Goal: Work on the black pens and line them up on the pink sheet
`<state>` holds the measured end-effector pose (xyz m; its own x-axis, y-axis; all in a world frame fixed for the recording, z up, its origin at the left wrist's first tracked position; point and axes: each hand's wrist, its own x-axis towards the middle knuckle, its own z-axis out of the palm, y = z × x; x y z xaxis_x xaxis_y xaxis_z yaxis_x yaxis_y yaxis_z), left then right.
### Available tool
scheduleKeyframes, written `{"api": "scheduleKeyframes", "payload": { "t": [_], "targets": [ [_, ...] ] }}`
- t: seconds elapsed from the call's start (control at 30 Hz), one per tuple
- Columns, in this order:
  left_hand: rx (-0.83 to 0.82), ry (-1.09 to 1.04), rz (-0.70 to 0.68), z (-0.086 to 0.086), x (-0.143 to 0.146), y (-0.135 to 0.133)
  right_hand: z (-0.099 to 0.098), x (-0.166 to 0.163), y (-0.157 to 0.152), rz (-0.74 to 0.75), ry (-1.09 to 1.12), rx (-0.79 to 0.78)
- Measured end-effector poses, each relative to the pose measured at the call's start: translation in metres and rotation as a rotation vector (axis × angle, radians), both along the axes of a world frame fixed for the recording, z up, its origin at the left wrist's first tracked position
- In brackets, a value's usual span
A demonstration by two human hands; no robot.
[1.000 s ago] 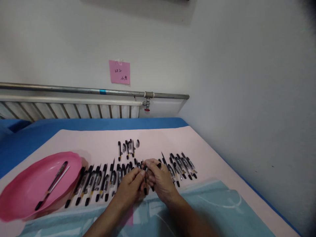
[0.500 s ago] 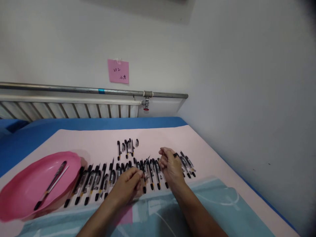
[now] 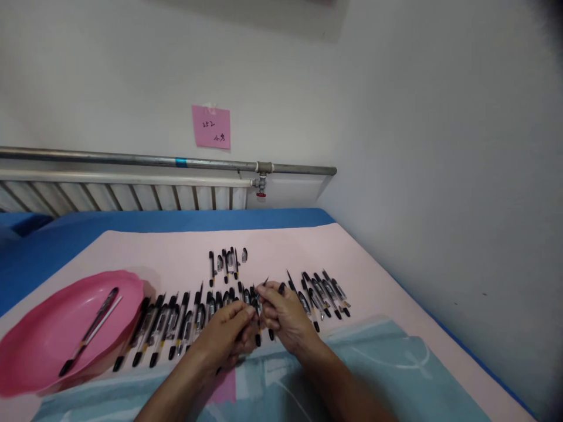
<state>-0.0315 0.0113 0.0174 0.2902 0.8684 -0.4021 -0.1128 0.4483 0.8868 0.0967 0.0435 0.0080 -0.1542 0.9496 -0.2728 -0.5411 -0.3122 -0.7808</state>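
Note:
A long row of black-and-clear pens (image 3: pixel 176 322) lies across the pink sheet (image 3: pixel 281 246). My left hand (image 3: pixel 226 337) and my right hand (image 3: pixel 284 313) meet over the middle of the row, fingers pinched together on one pen (image 3: pixel 259 293) whose thin tip sticks up between them. A small black piece (image 3: pixel 281 288) shows at my right fingertips. Several short pen caps (image 3: pixel 226 262) lie in a cluster farther back.
A pink bowl (image 3: pixel 35 357) at the left holds a pen (image 3: pixel 90 331). More pens (image 3: pixel 325 290) lie to the right of my hands. A light blue cloth (image 3: pixel 373 375) covers the near edge. A radiator (image 3: pixel 123 196) and pipe run along the back wall.
My right hand went out to the pens on the right half a second ago and has come back to join my left hand on the pen.

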Motion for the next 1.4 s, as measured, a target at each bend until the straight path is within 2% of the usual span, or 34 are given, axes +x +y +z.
{"api": "scheduleKeyframes", "payload": {
  "t": [0.17,0.23,0.33,0.5,0.57,0.63,0.83,0.93,1.0,1.1,1.2,1.4],
  "targets": [
    [-0.022,0.068,-0.058,0.003,-0.004,-0.001,0.003,0.029,0.025,-0.379,0.024,0.109],
    [-0.016,0.065,-0.066,0.003,-0.008,-0.001,0.006,0.044,0.033,-0.475,0.033,0.134],
    [0.015,-0.004,0.016,0.0,-0.013,0.001,0.011,0.051,0.033,-0.386,0.019,0.103],
    [0.059,-0.132,0.204,-0.008,-0.012,0.005,0.006,0.014,0.004,0.083,-0.101,-0.036],
    [0.063,-0.119,0.218,-0.011,-0.009,0.005,0.002,-0.001,-0.006,0.202,-0.129,-0.056],
    [0.055,-0.115,0.206,-0.013,-0.005,0.005,-0.001,-0.009,-0.012,0.237,-0.143,-0.067],
    [-0.034,-0.128,0.206,-0.013,-0.001,0.005,-0.002,-0.007,-0.011,0.282,-0.163,-0.082],
    [-0.018,-0.047,0.187,-0.009,-0.002,0.004,-0.004,-0.008,-0.011,0.267,-0.176,-0.072],
    [0.118,0.099,0.177,-0.005,-0.004,0.003,-0.004,-0.008,-0.009,0.214,-0.171,-0.065],
    [0.421,0.414,0.212,0.001,-0.01,0.003,-0.004,-0.001,-0.002,0.101,-0.161,-0.056],
    [0.517,0.643,0.2,0.003,-0.013,0.0,-0.003,0.014,0.009,0.01,-0.148,-0.044],
    [0.618,0.647,-0.075,-0.005,-0.002,-0.012,-0.006,0.031,0.028,-0.07,-0.179,-0.028]
  ]
}}
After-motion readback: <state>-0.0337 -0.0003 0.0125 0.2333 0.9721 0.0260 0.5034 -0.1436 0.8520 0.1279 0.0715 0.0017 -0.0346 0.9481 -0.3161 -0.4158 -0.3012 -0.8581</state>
